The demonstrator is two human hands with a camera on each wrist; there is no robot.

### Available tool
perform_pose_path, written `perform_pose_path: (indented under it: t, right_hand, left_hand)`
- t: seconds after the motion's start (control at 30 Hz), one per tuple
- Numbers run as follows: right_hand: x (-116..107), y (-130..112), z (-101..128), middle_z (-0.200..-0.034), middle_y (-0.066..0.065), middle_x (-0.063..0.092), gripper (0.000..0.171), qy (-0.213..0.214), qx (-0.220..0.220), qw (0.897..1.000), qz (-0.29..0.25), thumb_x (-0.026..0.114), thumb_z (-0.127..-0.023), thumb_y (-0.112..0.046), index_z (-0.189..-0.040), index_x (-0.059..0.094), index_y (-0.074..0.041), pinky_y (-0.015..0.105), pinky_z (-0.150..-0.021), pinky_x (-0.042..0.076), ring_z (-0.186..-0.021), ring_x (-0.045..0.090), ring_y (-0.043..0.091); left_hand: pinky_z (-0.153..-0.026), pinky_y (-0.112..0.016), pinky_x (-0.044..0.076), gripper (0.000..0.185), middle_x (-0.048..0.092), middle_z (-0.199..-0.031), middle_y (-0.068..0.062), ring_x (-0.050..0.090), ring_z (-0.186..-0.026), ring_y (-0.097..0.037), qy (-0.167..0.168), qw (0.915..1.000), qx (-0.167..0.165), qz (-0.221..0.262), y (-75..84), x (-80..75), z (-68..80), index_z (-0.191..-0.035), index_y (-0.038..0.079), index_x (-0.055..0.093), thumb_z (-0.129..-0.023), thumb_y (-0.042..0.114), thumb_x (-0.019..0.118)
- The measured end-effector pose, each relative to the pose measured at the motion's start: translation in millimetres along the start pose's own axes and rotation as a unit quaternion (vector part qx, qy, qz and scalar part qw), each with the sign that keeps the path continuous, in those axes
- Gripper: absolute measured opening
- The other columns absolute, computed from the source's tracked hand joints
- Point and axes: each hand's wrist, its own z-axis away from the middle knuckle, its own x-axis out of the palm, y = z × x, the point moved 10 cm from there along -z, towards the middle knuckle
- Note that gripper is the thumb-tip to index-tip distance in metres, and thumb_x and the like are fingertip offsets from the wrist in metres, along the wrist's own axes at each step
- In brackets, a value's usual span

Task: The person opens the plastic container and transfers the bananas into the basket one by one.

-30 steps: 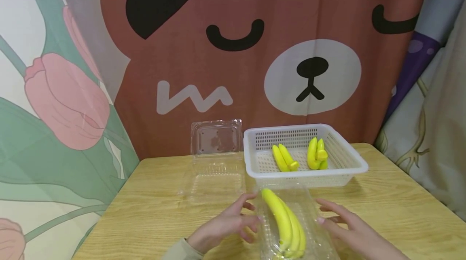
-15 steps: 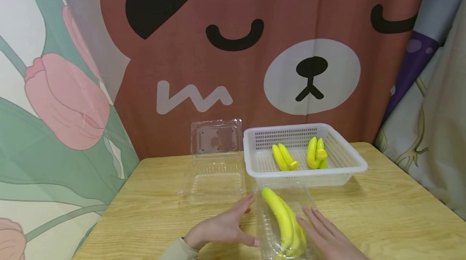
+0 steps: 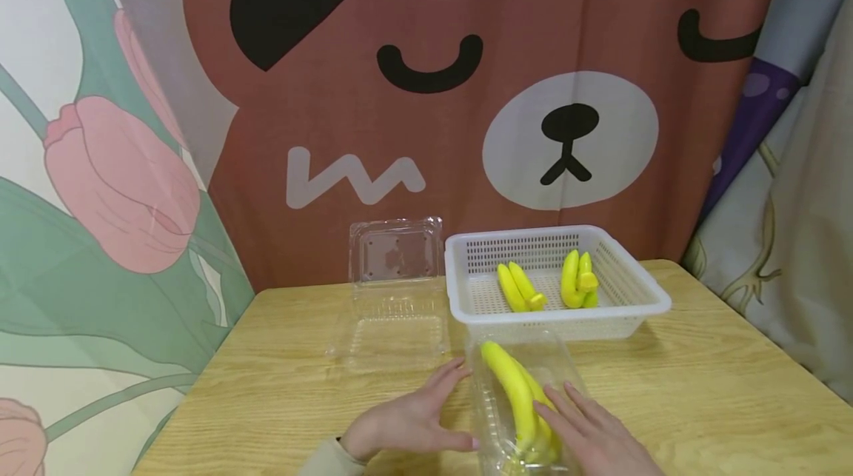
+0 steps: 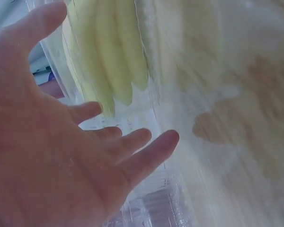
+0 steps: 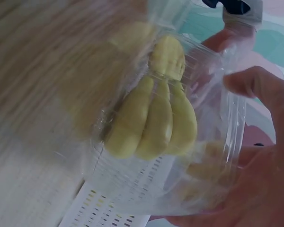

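So, from where I'm standing, both hands are basically loose. The right hand (image 3: 589,428) has its fingers stretched out flat over the right side of a clear box (image 3: 553,357), not curled round anything; I'd guess that's light pressure to keep the lid down. The left hand (image 3: 416,420) is spread along the box's left wall, thumb apart from the fingers, gripping nothing. Probably a loose bracket against sliding, though I can't tell if it's actually touching. The box is on the person's side of the surface (image 3: 300,357), within easy reach, with a banana bunch (image 3: 516,394) inside. It's laid lengthwise, stem end towards the person, likely because that's how something that long fits. By the far edge, out towards the far right corner, a white basket (image 3: 566,330) holds two more bunches (image 3: 520,287), maybe pushed back to leave working room. Left of it, also by the far edge, a second clear box (image 3: 397,346) sits with its lid tipped up, so its inside is easy to get at.
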Motion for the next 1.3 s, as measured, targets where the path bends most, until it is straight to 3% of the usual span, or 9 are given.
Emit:
perform_pose_path:
  t: [0.1, 0.23, 0.4, 0.6, 0.77, 0.87, 1.03, 1.17, 1.3]
  right_hand:
    - [-0.2, -2.2, -3.7, -0.130, 0.008, 0.063, 0.076, -0.026, 0.016, 1.000, 0.000, 0.063, -0.077, -0.073, -0.125, 0.066, -0.013, 0.052, -0.085, 0.053, -0.116, 0.058, 0.035]
    - [8.7, -1.3, -12.0, -0.131, 0.006, 0.062, 0.074, -0.129, 0.045, 0.990, -0.028, 0.053, -0.084, -0.074, -0.130, 0.063, -0.017, 0.053, -0.090, 0.051, -0.119, 0.058, 0.035]
    - [15.0, -9.7, -24.5, -0.137, 0.004, 0.058, 0.067, -0.217, 0.008, 0.975, -0.036, 0.058, -0.088, -0.064, -0.137, 0.058, -0.019, 0.054, -0.094, 0.048, -0.123, 0.055, 0.034]
    - [9.4, -26.3, -38.0, -0.140, 0.004, 0.056, 0.064, -0.199, -0.088, 0.976, -0.031, 0.071, -0.085, -0.050, -0.139, 0.056, -0.018, 0.049, -0.082, 0.055, -0.119, 0.058, 0.035]
    - [-4.0, -38.5, -38.1, -0.129, 0.008, 0.064, 0.061, -0.094, -0.177, 0.979, -0.018, 0.077, -0.081, -0.042, -0.131, 0.063, -0.011, 0.039, -0.062, 0.059, -0.102, 0.067, 0.033]
    - [-11.8, -42.7, -36.3, -0.128, 0.007, 0.065, 0.061, -0.029, -0.210, 0.977, -0.018, 0.081, -0.076, -0.038, -0.128, 0.064, -0.010, 0.038, -0.068, 0.059, -0.104, 0.067, 0.029]
    - [-8.4, -48.1, -41.8, -0.136, 0.001, 0.059, 0.069, -0.042, -0.220, 0.974, -0.016, 0.083, -0.073, -0.037, -0.134, 0.061, -0.017, 0.046, -0.091, 0.051, -0.122, 0.057, 0.023]
    - [-1.2, -53.4, -45.6, -0.140, 0.002, 0.056, 0.072, -0.050, -0.234, 0.971, -0.013, 0.085, -0.071, -0.038, -0.136, 0.059, -0.021, 0.047, -0.093, 0.050, -0.125, 0.054, 0.025]
    - [5.6, -51.8, -42.9, -0.147, 0.007, 0.049, 0.070, -0.084, -0.229, 0.968, -0.057, 0.082, -0.078, -0.030, -0.141, 0.055, -0.017, 0.049, -0.094, 0.050, -0.131, 0.049, 0.028]
  left_hand:
    - [-0.106, -0.048, 0.039, 0.099, 0.010, -0.164, -0.004, 0.028, -0.142, -0.031, 0.011, 0.9998, -0.001, -0.014, 2.3, 1.4, -0.6, -0.158, 0.019, 0.019, -0.083, 0.056, 0.072]
    - [-0.098, -0.043, 0.048, 0.100, 0.013, -0.163, -0.005, 0.034, -0.140, -0.031, 0.027, 0.9974, 0.003, -0.066, 5.1, 3.0, -1.3, -0.158, 0.016, 0.019, -0.083, 0.064, 0.066]
    - [-0.098, -0.038, 0.048, 0.100, 0.013, -0.163, -0.007, 0.036, -0.139, -0.030, 0.029, 0.9945, 0.004, -0.100, 7.1, 4.4, -1.2, -0.158, 0.012, 0.017, -0.086, 0.066, 0.061]
    - [-0.101, -0.039, 0.046, 0.101, 0.010, -0.163, -0.014, 0.038, -0.137, -0.033, 0.022, 0.9951, 0.014, -0.095, 10.7, 7.4, 0.8, -0.158, 0.007, 0.014, -0.089, 0.064, 0.060]
    - [-0.102, -0.037, 0.045, 0.101, 0.004, -0.164, -0.010, 0.034, -0.140, -0.031, 0.035, 0.9927, 0.022, -0.113, 13.8, 8.1, 2.6, -0.158, 0.005, 0.016, -0.088, 0.064, 0.060]
    - [-0.104, -0.036, 0.042, 0.103, -0.001, -0.165, -0.001, 0.031, -0.142, -0.027, 0.033, 0.9919, 0.011, -0.122, 13.1, 7.4, 3.1, -0.158, 0.008, 0.014, -0.087, 0.068, 0.058]
    - [-0.104, -0.035, 0.042, 0.103, -0.001, -0.165, 0.001, 0.028, -0.143, -0.025, 0.024, 0.9887, 0.001, -0.148, 12.5, 5.3, 3.8, -0.159, 0.008, 0.013, -0.087, 0.070, 0.055]
    - [-0.104, -0.035, 0.043, 0.103, 0.000, -0.165, -0.001, 0.028, -0.143, -0.025, 0.020, 0.9881, 0.000, -0.153, 12.0, 6.3, 3.5, -0.158, 0.007, 0.013, -0.088, 0.070, 0.054]
    - [-0.107, -0.036, 0.040, 0.103, -0.001, -0.165, -0.003, 0.025, -0.145, -0.024, 0.015, 0.9879, 0.005, -0.154, 12.9, 9.5, 2.1, -0.158, 0.006, 0.012, -0.088, 0.072, 0.051]
